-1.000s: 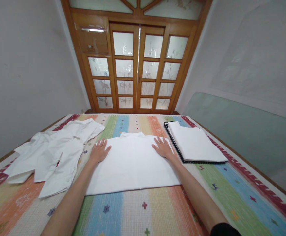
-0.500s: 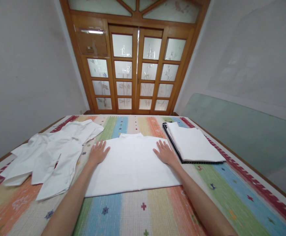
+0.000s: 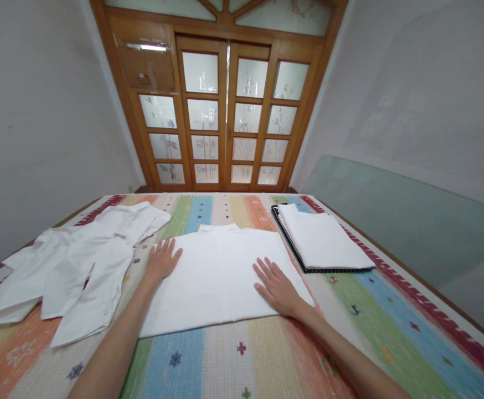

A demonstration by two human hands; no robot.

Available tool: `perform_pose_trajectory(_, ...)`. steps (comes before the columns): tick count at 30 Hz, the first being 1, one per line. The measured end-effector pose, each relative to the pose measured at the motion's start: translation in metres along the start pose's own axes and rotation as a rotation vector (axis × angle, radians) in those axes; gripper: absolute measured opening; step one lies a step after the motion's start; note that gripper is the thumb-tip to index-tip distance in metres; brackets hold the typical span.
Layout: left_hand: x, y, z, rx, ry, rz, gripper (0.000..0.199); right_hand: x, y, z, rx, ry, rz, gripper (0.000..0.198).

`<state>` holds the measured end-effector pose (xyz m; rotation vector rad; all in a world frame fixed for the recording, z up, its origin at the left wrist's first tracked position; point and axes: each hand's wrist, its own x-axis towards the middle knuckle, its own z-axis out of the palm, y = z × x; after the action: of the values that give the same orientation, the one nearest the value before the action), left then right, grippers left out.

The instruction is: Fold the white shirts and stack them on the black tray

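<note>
A white folded shirt lies flat in front of me, its collar pointing away toward the doors. My left hand rests on its left edge, palm down with the fingers stretched. On the shirt's right part lies my right hand, also flat with fingers spread. To the left is a loose pile of white shirts, unfolded and creased. At the right, a neat stack of folded white clothing sits on a dark folded cloth.
A striped, colourful cloth covers the surface under the clothes. Beyond its far edge stand wooden doors with glass panes. White walls rise on both sides, and a pale green panel runs along the right one.
My right hand has slid down the shirt toward me, while my left hand stays at the left edge. The view has shifted slightly.
</note>
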<state>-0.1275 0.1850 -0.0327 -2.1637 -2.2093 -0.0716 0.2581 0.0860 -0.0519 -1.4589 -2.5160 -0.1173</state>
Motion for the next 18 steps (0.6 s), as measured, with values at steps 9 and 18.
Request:
perform_pose_trajectory(9,-0.010,0.006,0.000,-0.001,0.020,0.017,0.066,0.013,-0.039,-0.013,0.110,-0.068,-0.169,0.052)
perform_pose_trajectory(18,-0.060,0.021,0.006,0.005,0.082,0.138,0.067,0.068,-0.070,-0.001,0.175,-0.055,-0.341,0.052)
